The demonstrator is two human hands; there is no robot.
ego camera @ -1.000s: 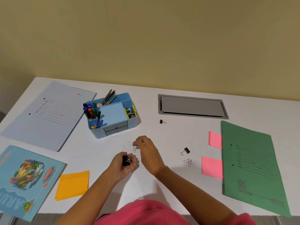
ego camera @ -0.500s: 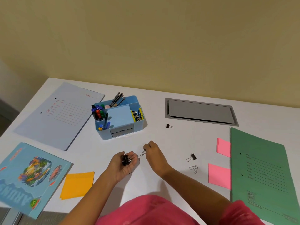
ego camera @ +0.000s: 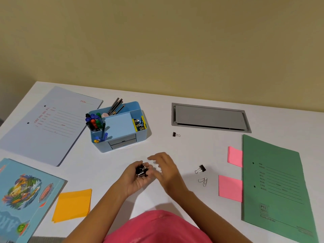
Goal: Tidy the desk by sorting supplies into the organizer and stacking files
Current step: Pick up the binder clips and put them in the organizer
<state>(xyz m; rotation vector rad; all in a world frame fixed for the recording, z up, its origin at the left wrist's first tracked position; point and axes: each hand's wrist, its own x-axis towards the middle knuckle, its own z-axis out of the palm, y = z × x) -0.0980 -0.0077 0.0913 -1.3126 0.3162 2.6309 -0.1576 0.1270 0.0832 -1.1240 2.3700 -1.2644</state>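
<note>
My left hand (ego camera: 135, 179) is cupped palm up around a bunch of black binder clips (ego camera: 141, 171). My right hand (ego camera: 164, 168) hovers right beside it, fingers spread and blurred, touching the pile. The blue organizer (ego camera: 121, 146) stands behind the hands with markers, pencils, a blue pad and clips in its compartments. Loose on the white desk lie a small binder clip (ego camera: 175, 134), another binder clip (ego camera: 200, 169) and paper clips (ego camera: 203, 181). A white file (ego camera: 47, 125) lies at the left, a green file (ego camera: 277, 186) at the right.
A blue illustrated book (ego camera: 21, 197) lies at the near left next to orange sticky notes (ego camera: 72, 205). Two pink sticky note pads (ego camera: 235, 156) (ego camera: 230, 187) sit beside the green file. A grey cable hatch (ego camera: 210, 117) is set into the desk at the back.
My right hand carried a binder clip from the desk over to my left palm and now rests fingers spread at the pile. The camera view shifted slightly left.
</note>
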